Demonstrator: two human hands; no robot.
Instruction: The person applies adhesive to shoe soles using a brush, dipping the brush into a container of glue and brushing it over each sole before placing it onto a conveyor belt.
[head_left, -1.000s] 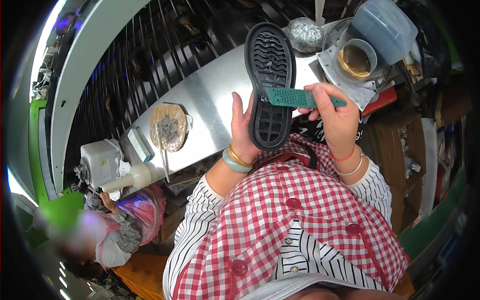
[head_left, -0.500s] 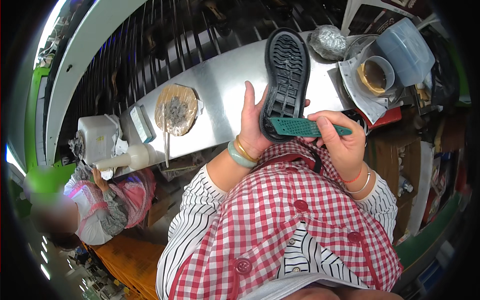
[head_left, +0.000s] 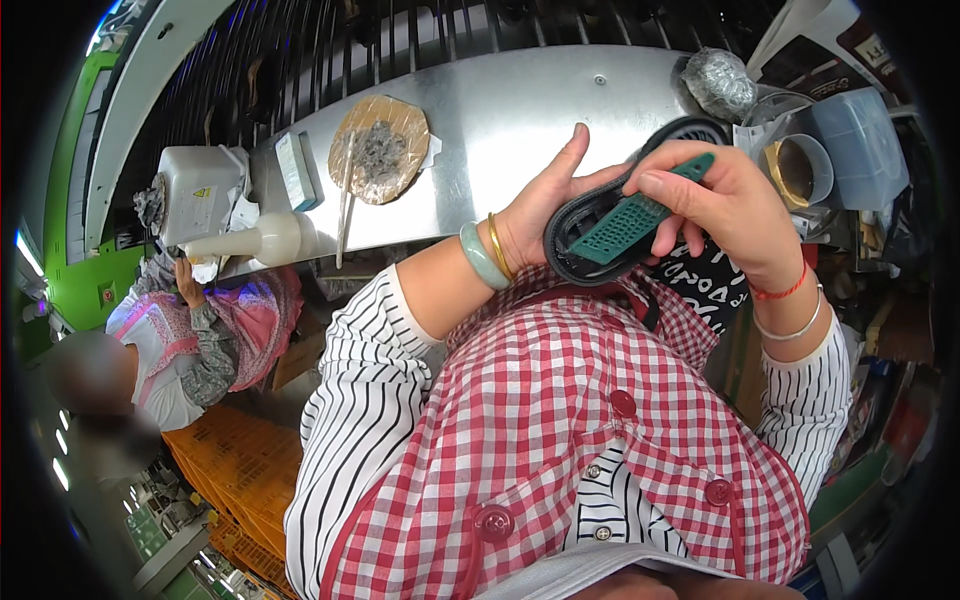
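Note:
A black rubber shoe sole (head_left: pixel 556 240) is held tilted in front of my apron, its raised rim and near end facing up. My left hand (head_left: pixel 545 205) grips it from the left, thumb stretched out and the other fingers partly hidden behind it. In my right hand (head_left: pixel 735 205), pinched between thumb and fingers, is a flat green perforated plastic tool (head_left: pixel 625 230). Its slanted end lies over the near end of the sole; whether it touches cannot be told. My right hand covers much of the sole's middle.
On the metal bench (head_left: pixel 500 110) lie a plastic-wrapped disc (head_left: pixel 380 150) with a thin stick and a pale box (head_left: pixel 295 170). A squeeze bottle (head_left: pixel 270 238) stands left; a wrapped ball (head_left: pixel 720 83), cup (head_left: pixel 800 170) and clear bluish container (head_left: pixel 860 140) stand right. Another person (head_left: pixel 180 340) is at left.
The sole has swung to a more slanted position, its far end now to the right. Both hands have moved right, and the green tool has turned from nearly level to slanting upward right.

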